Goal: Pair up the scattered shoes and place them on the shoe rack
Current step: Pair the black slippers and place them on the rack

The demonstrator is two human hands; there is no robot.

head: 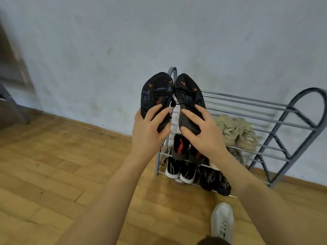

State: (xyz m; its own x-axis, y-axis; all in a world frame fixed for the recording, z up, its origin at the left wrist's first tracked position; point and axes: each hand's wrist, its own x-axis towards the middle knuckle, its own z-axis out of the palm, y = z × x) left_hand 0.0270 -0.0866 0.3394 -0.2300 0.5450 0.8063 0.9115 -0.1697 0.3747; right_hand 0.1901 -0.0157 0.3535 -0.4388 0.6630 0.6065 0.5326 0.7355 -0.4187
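Observation:
Two matching black shoes with orange marks are held side by side, toes up, in front of the grey metal shoe rack [265,110]. My left hand [148,128] grips the heel of the left black shoe [155,92]. My right hand [201,131] grips the heel of the right black shoe [189,96]. The rack stands against the wall. A beige pair [237,131] rests on its second shelf. Lower shelves hold a black-and-red pair [180,145], a black pair with white soles [180,171] and a dark patterned pair [215,181].
A white shoe [222,221] is on the wooden floor [53,165] near the bottom edge, in front of the rack. A pale wall [123,41] runs behind. Dark furniture [10,96] stands at the far left.

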